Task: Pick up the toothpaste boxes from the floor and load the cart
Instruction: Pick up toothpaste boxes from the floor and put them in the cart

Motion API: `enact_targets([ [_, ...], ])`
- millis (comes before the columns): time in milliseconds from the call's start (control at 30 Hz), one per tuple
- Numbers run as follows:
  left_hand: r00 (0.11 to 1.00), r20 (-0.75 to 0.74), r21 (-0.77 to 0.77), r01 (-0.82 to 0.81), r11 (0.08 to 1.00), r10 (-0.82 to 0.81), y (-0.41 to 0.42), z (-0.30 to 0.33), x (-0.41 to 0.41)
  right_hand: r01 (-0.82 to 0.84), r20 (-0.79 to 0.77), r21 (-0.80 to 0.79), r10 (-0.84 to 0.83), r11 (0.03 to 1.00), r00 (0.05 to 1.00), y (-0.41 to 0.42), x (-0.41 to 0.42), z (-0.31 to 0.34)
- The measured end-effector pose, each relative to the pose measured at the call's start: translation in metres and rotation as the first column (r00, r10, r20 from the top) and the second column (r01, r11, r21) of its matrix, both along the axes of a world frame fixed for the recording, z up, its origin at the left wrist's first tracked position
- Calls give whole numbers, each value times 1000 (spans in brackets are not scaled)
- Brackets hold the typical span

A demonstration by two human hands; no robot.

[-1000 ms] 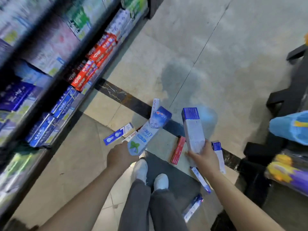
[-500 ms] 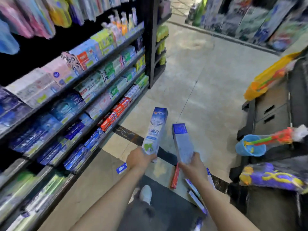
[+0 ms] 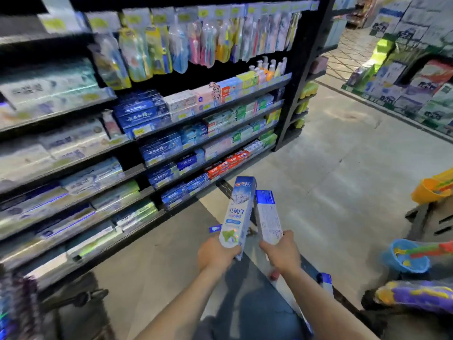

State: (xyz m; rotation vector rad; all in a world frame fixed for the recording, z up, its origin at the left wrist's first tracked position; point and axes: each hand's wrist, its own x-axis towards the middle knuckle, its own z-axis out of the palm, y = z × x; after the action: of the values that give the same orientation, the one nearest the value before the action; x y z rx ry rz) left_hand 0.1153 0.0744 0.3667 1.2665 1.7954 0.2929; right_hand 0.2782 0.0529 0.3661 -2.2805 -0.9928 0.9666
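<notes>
Risen since the earlier frames: view lifted off the floor, both boxes carried up to chest height, shelving now filling the left.

Left hand [image 3: 215, 253] curled round the bottom end of a white Crest box [image 3: 239, 212], printed front toward the camera. Right hand [image 3: 282, 253] curled round the bottom end of a second white box [image 3: 268, 217] with a blue cap end, small-print side showing. Both grips closed on their loads. Long axes near upright, pointing up and away, tops leaning toward each other, almost touching near the upper ends.

Below and beyond: more boxes on the floor [image 3: 343, 168], a blue one [image 3: 215, 228] just left of the held Crest box, another blue-ended one [image 3: 324, 282] beside the right forearm, a red end [image 3: 274, 274] under the right wrist.

Left: toothpaste shelves [image 3: 171, 133]. Far right: toys, an orange bucket [image 3: 426, 190] and a blue one [image 3: 404, 256].

No cart surely identifiable; dark wheeled frame at bottom left [image 3: 81, 298] possibly it, too blurred to say. Judged: carrying stage, drop-off ahead. If that frame is the cart, a leftward turn, left hand nearer, boxes laid flat lengthwise.
</notes>
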Motion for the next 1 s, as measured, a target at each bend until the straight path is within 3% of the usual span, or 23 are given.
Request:
enact_targets([
  [267, 926, -85, 23, -366, 930, 367, -73, 22, -195, -369, -32, 20, 370, 929, 929, -21, -192, -8],
  [467, 782, -120, 124, -599, 791, 611, -167, 41, -361, -622, -31, 58, 624, 781, 781, -63, -375, 10],
  [667, 649, -270, 108, -713, 692, 711, -278, 49, -509, -768, -138, 109, 775, 631, 617, -153, -539, 12],
  [800, 575, -314, 113, -767, 631, 755, -344, 48, -572, -880, -151, 91, 880, 466, 451, -202, -611, 0],
  [1000, 428, -423, 103, -853, 512, 799, -411, 45, -629, -977, -78, -91, 976, 195, 202, -236, -678, -5],
])
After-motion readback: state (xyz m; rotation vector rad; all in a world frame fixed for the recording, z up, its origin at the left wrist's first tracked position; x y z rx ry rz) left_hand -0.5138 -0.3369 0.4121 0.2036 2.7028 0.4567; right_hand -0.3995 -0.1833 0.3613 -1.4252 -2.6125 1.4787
